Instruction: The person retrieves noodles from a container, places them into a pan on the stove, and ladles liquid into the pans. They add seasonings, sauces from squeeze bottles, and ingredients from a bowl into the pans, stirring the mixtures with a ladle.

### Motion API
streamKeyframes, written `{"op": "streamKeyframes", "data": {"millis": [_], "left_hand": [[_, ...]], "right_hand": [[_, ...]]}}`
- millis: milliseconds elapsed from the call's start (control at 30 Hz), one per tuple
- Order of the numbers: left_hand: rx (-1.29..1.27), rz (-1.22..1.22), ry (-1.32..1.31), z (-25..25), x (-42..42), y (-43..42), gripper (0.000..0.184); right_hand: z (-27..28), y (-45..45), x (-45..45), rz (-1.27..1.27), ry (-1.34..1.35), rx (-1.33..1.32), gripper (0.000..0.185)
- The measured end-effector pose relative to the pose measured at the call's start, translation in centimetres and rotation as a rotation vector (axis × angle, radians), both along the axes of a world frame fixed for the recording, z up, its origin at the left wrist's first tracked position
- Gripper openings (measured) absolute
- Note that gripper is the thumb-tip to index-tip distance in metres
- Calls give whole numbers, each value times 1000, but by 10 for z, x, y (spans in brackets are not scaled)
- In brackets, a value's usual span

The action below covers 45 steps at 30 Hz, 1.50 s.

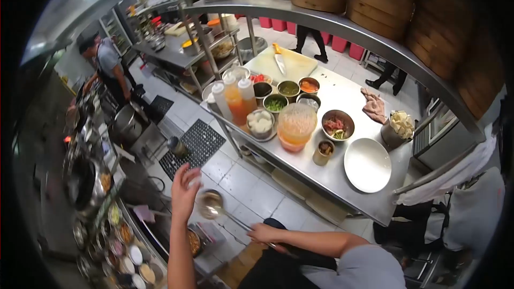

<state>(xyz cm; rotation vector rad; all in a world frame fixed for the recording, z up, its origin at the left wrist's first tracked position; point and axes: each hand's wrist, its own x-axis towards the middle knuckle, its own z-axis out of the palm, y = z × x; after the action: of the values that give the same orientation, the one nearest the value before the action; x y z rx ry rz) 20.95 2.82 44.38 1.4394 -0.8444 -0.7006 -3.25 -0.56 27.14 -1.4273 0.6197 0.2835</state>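
My right hand [264, 233] is wrapped round the long metal handle of a ladle [210, 204]. The ladle's round bowl hangs over the tiled floor, left of that hand. Raised in front of me, my left hand [186, 186] has its fingers apart and holds nothing. Nearest to it are the ladle's bowl and, on the floor behind, a black perforated mat [206, 142]. Below the ladle and to its left, a container of brownish food [194, 241] is partly hidden by my left forearm.
A steel worktable [342, 179] carries a white plate [368, 165], a metal bowl of meat [338, 124], squeeze bottles [233, 96], and a knife [279, 59] on a cutting board [300, 65]. Stoves and ingredient pots line the left. A person [111, 64] stands far left; another [471, 208] is at right.
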Motion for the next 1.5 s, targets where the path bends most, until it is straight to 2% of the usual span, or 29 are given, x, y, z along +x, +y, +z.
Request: {"op": "streamKeyframes", "data": {"millis": [33,67,100,167,200,267,300,333,367,400,467,533,567,667,733,767,800,900,1033,1100,1133,1167,1200,1267,1300,1367,1400,1467,1500], "left_hand": [[24,-41,-122,-12,30,-44,63],[7,-32,-38,-28,57,-89,66],[0,9,72,-33,73,-130,71],[91,14,-404,-41,102,-198,76],[140,-17,-461,-63,135,-228,87],[205,-42,-268,-76,158,-278,93],[193,-63,-181,-79,163,-297,94],[160,-133,-204,-86,173,-312,93],[108,-237,-180,-74,163,-316,87],[185,-298,-191,-76,167,-322,80],[163,-310,-222,-72,156,-327,62],[163,-259,-219,-71,154,-331,59],[164,-256,-225,-74,159,-331,59],[163,-191,-317,-84,165,-331,59],[143,-65,-378,-86,163,-321,57],[5,-21,-254,-88,159,-315,53],[0,-19,-249,-87,161,-311,53],[-133,191,-226,-56,152,-261,50],[-267,254,-259,-3,127,-148,51],[-284,374,-261,20,101,-55,55],[-296,440,-259,38,70,-13,59],[-261,413,-303,54,51,40,71],[-312,553,-370,55,24,89,78],[-331,621,-410,81,-29,185,77],[-355,720,-385,82,-61,232,75],[-373,941,-387,80,-125,329,73],[-321,1058,-428,73,-162,375,73],[-264,1264,-475,57,-241,458,73],[-134,1446,-430,47,-274,493,72]], "right_hand": [[-31,1,-11,-56,16,64,32],[-63,-9,-22,-120,40,124,33],[-60,-24,-32,-90,105,104,33],[-59,-46,-54,-14,136,127,33],[-58,-52,-60,-69,147,138,33],[-56,-62,-82,-6,32,83,34],[-61,-60,-78,-83,270,180,36],[-63,-57,-80,-134,282,189,36],[-64,-54,-82,-145,266,201,36],[-63,-54,-84,-150,249,209,37],[-50,-59,-86,-116,283,199,36],[-53,-55,-83,-148,254,257,35],[-56,-56,-80,-80,258,215,34],[-59,-59,-77,-125,273,207,33],[-58,-64,-76,-92,233,144,33],[-56,-67,-78,-53,199,93,33],[-55,-69,-78,-52,204,87,33],[-33,-71,-78,-138,189,228,35],[-10,-68,-70,25,176,55,34],[33,-71,-64,197,-8,-49,32],[51,-68,-50,186,226,100,30],[57,-63,-42,251,202,182,30],[73,-54,-31,306,230,242,29],[124,-32,-15,379,221,392,25],[139,-17,-12,376,228,479,25],[157,11,-12,559,269,347,28],[155,29,-15,682,293,324,28],[153,69,-22,691,177,203,28],[162,92,-10,751,209,201,28]]}}
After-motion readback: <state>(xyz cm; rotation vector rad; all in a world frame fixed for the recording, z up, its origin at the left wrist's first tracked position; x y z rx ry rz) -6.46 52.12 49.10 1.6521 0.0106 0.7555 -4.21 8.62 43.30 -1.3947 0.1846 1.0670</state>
